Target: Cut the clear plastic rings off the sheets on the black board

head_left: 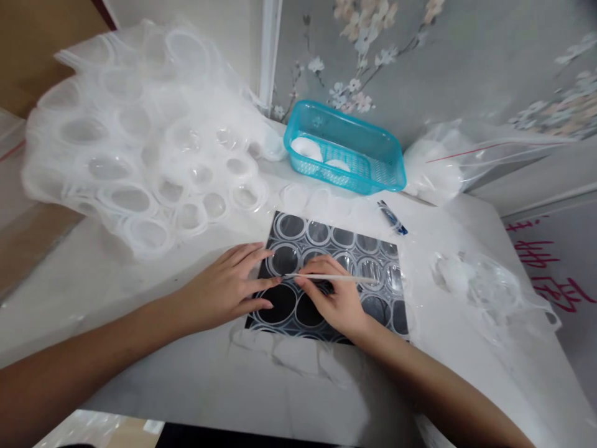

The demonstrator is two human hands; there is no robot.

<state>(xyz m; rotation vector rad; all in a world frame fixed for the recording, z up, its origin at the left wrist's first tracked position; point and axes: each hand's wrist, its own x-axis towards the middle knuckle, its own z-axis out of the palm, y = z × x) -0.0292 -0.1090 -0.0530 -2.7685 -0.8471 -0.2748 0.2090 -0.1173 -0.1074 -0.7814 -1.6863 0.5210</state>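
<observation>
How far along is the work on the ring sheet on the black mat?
Done: cannot tell; a big pile of ring sheets lies at the left, but worked or not is unclear. In hand: the left hand presses flat on the clear sheet over the black mat, while the right hand holds a thin stick across its rings. Left: most rings still sit in the sheet.

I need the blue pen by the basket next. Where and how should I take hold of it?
Judging from its pose, take the blue pen across the middle of its barrel, coming straight down from above. It lies flat and slanted on the white table, apart from the turquoise basket, so both long sides look free for a thumb-and-finger pinch. The right hand is nearer.
</observation>
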